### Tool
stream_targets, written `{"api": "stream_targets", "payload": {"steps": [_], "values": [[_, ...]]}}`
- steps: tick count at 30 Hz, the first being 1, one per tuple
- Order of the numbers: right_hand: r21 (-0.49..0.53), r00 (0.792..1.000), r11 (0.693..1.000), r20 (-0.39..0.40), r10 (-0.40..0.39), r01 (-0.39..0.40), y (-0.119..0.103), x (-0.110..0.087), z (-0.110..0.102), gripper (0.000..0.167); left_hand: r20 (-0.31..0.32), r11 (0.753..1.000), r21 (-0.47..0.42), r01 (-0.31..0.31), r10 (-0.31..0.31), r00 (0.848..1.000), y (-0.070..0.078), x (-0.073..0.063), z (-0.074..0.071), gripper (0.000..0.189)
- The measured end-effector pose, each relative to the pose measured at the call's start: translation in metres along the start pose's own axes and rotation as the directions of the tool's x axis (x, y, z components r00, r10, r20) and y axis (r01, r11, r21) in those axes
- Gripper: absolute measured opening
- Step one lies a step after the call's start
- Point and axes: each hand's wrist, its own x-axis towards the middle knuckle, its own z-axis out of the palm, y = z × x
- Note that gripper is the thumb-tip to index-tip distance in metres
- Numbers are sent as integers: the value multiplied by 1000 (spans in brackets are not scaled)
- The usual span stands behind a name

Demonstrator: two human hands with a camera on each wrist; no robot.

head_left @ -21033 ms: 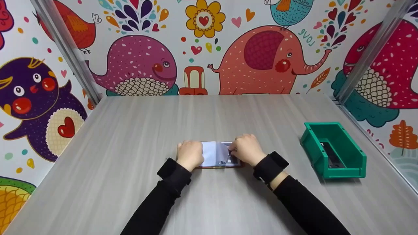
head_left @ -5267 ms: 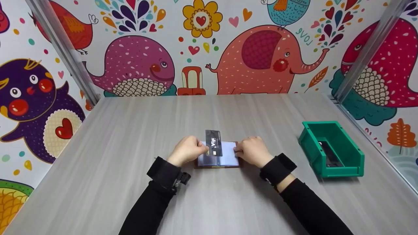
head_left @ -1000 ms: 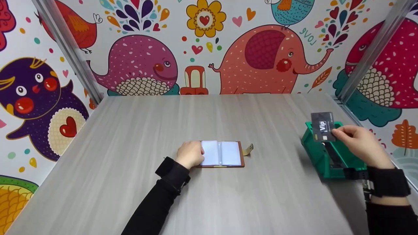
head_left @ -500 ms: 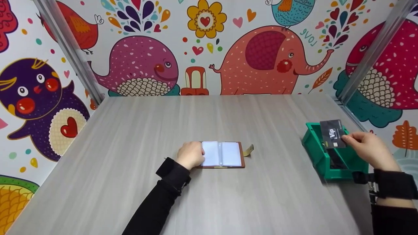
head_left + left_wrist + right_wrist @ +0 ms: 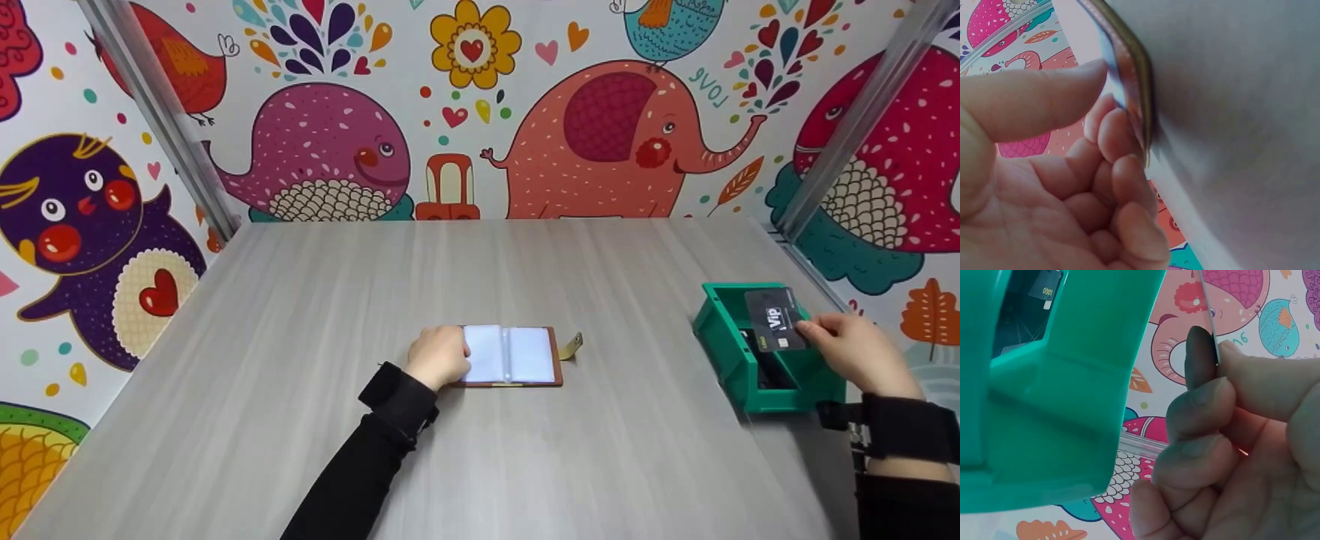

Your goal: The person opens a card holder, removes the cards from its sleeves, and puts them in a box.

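Note:
An open card holder [image 5: 531, 354] with a brown cover and clear sleeves lies on the table. At its left edge my left hand [image 5: 438, 355] grips it; in the left wrist view the thumb [image 5: 1067, 101] presses the inner side, with curled fingers at the edge. My right hand [image 5: 862, 351] pinches a black "Vip" card [image 5: 774, 318] by its right side, above the green bin [image 5: 727, 352]. From the right wrist the card shows edge-on between thumb and index finger. Inside the bin lie dark cards [image 5: 1030, 309], partly hidden; I cannot tell how many.
The holder's strap with a snap [image 5: 571, 346] sticks out to the right. A pale wood-grain table [image 5: 337, 300] carries the holder and the bin. Walls with cartoon animals and metal posts [image 5: 157, 120] enclose its back and sides.
Earlier, both hands worked at the holder, with the Vip card in my left hand. Over the last second my right hand has lowered the card towards the bin and slightly right; my left stays put.

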Motion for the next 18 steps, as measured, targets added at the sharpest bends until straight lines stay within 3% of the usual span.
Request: {"api": "stream_targets", "payload": {"steps": [6, 12, 18], "values": [[-65, 1000, 998, -1, 21, -21, 0, -2, 2, 47, -8, 1000, -7, 1, -1, 1000, -1, 0, 1, 12], [-78, 999, 996, 6, 41, -41, -3, -3, 3, 61, -8, 1000, -2, 11, -11, 1000, 0, 0, 2, 11], [-124, 999, 992, -34, 32, -36, -13, -4, 4, 63, -10, 1000, -3, 16, -16, 1000, 0, 0, 2, 10]]}}
